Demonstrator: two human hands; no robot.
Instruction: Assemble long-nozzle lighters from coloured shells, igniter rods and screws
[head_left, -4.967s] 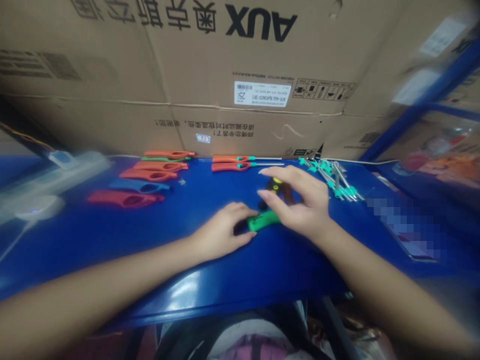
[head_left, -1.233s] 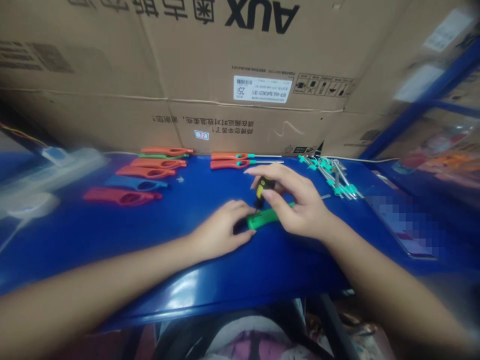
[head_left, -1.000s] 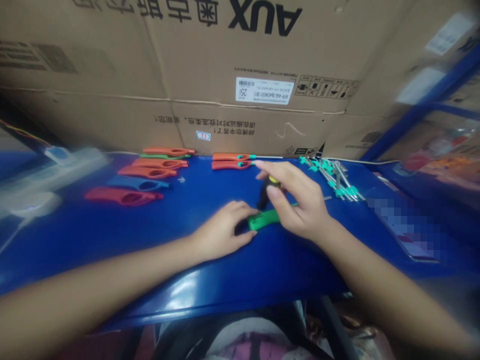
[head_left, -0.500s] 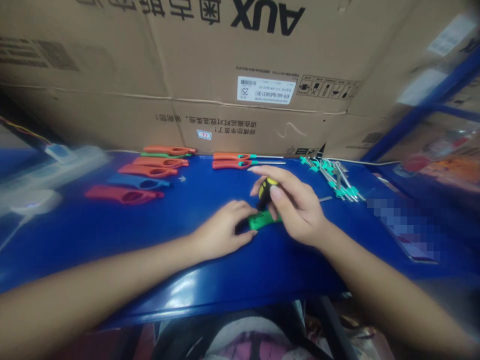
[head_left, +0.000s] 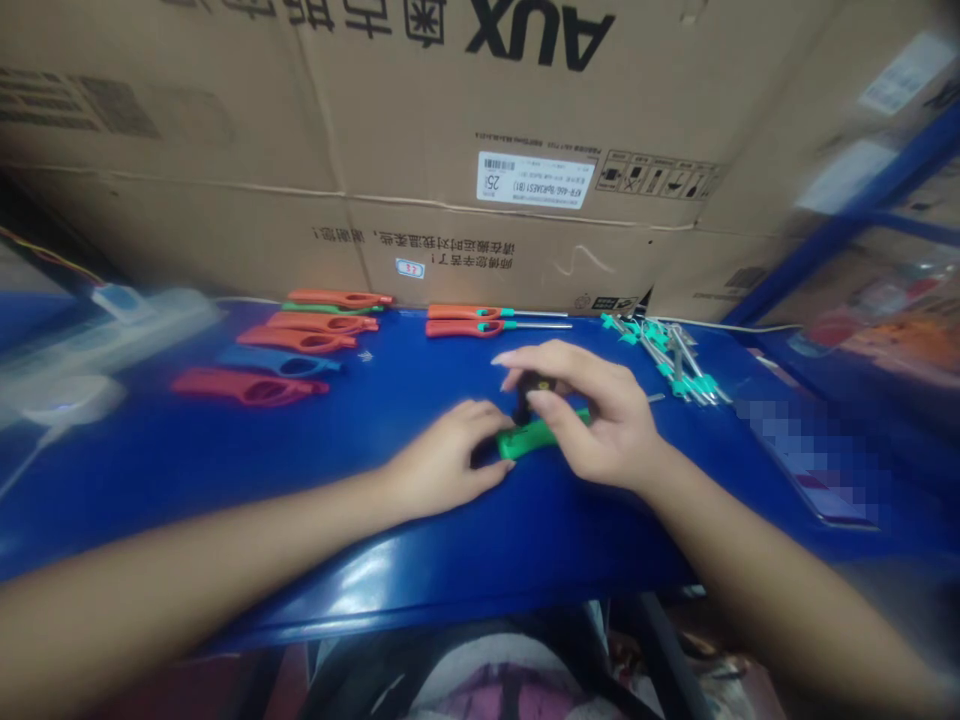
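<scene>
A green lighter body (head_left: 534, 437) lies on the blue table (head_left: 322, 540) in front of me. My left hand (head_left: 448, 460) pinches its left end between thumb and fingers. Above the green body, my right hand (head_left: 592, 410) grips a short black-and-yellow screwdriver (head_left: 534, 388) upright between thumb and fingers; its tip is hidden near my left fingertips. A thin metal rod (head_left: 655, 398) shows just right of my right hand.
Orange, green, blue and red handles (head_left: 251, 387) lie at the left back. Two orange lighters with rods (head_left: 465, 328) rest by the cardboard (head_left: 420, 110). Metal rods with teal ends (head_left: 667, 360) are piled right. A white power strip (head_left: 150, 325) and a pixelated flat object (head_left: 817, 470) flank them.
My right fingers have shifted round the screwdriver handle, which shows less yellow and stands slightly lower. More of the green body shows. My left hand stays in place.
</scene>
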